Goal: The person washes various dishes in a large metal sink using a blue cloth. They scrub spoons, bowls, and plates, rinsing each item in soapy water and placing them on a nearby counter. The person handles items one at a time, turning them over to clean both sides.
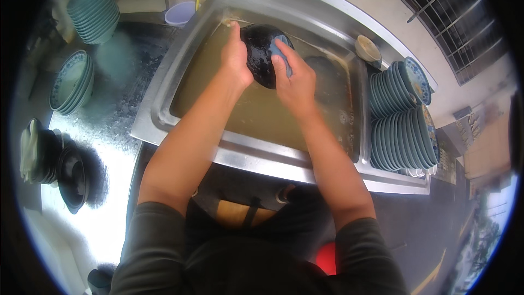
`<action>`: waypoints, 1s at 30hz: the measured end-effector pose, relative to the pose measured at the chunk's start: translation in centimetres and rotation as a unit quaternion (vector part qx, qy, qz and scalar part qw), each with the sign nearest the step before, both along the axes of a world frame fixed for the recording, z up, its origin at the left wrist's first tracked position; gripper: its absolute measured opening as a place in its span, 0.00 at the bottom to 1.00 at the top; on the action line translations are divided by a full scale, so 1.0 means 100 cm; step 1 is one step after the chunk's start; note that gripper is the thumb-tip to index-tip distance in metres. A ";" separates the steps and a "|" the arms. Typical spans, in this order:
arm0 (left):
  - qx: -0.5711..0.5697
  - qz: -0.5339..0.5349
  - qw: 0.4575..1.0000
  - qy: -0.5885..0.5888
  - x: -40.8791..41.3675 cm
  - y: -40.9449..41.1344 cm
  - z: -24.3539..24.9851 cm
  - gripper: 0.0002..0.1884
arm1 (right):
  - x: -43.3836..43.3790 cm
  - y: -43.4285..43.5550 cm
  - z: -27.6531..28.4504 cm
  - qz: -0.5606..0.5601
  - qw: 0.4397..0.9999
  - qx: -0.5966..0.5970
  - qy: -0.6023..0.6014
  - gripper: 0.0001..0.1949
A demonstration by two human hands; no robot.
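Above the murky water (254, 110) of a stainless steel sink, my left hand (236, 59) holds a wet black dish (258, 55) by its left edge, thumb pointing up. A blue-grey cloth or sponge (281, 54) is pinched in my right hand (295, 76) and pressed against the dish's right side. The fingers of my left hand behind the dish are hidden. Under the water to the right, a dark round shape (325, 76) shows dimly.
Stacked blue-rimmed plates (403, 139) and a small beige bowl (367, 49) stand on the sink's right ledge. On the metal table (110, 151) at left are stacked bowls (71, 84), a taller bowl stack (94, 10) and black dishes (73, 178). A lilac basin (180, 13) sits behind.
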State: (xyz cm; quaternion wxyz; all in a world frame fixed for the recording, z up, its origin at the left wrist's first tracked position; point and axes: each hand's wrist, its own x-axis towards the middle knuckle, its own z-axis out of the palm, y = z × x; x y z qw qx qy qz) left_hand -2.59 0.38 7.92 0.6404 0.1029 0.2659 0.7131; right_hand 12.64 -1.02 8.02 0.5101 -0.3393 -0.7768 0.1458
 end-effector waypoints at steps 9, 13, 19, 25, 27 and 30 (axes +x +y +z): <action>-0.015 -0.082 0.967 0.240 0.040 -0.023 0.014 0.38 | -0.007 0.015 0.006 -0.050 0.975 0.216 -0.017 0.11; 0.063 -0.197 0.907 0.367 0.042 -0.027 0.010 0.36 | 0.024 0.034 0.026 -0.100 0.986 -0.094 0.091 0.12; 0.047 -0.188 0.980 0.040 0.023 -0.018 0.015 0.35 | 0.062 0.068 0.003 0.031 0.881 -0.364 0.302 0.14; 0.058 0.012 0.995 -0.085 -0.012 0.000 0.004 0.35 | 0.013 0.023 -0.002 -0.062 0.977 -0.093 0.183 0.18; 0.032 0.037 0.992 -0.115 -0.015 0.004 -0.004 0.35 | 0.002 0.011 -0.010 -0.039 0.994 -0.031 0.102 0.17; 0.002 0.052 0.991 -0.124 -0.016 0.005 -0.013 0.32 | -0.018 -0.003 -0.004 -0.029 0.973 0.207 -0.098 0.17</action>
